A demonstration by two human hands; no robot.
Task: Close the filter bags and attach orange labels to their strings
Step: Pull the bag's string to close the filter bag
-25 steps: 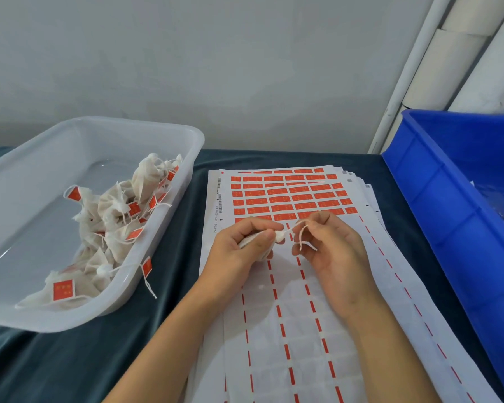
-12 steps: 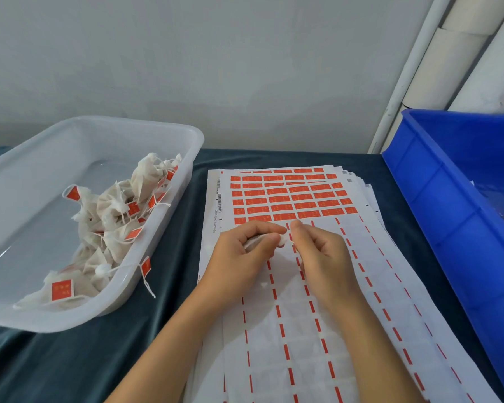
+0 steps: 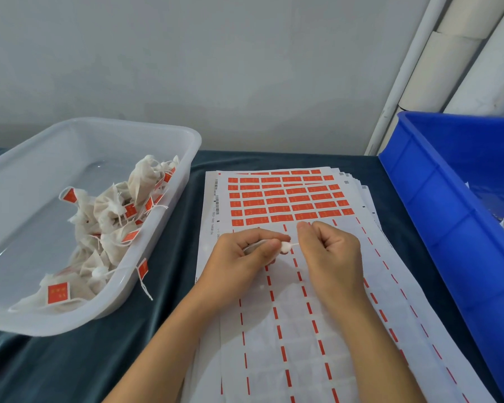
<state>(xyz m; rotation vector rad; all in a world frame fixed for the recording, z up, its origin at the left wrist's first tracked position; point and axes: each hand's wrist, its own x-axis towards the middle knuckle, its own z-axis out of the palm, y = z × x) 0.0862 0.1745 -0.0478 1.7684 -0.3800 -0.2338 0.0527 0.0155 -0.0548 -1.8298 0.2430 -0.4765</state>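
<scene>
Looks like a decent chunk of the job is done: the clear tub (image 3: 184, 158), well off to the left of the left hand (image 3: 242, 257), has a pile of finished bags (image 3: 111, 225), tied off with orange labels on their strings. On the label sheet (image 3: 303, 330) under both hands, the peeled part is all empty backing; only the rows of orange labels (image 3: 285, 199) just beyond the fingertips are left, so I'd guess over half this sheet is used up.

Right now the left hand is curled around a filter bag (image 3: 284, 247), with only the bunched neck poking out past the thumb. The right hand (image 3: 329, 254) is clenched on the string (image 3: 295, 244) coming off that neck, right next to the left thumb. So I'd say this bag is being cinched shut, and the label isn't on yet.

Room-wise: the blue crate (image 3: 437, 205) walls off the space to the right of the right hand, pretty near. Forward to the labels is open, and so is the strip of dark cloth (image 3: 169, 286) between the left hand and the tub.
</scene>
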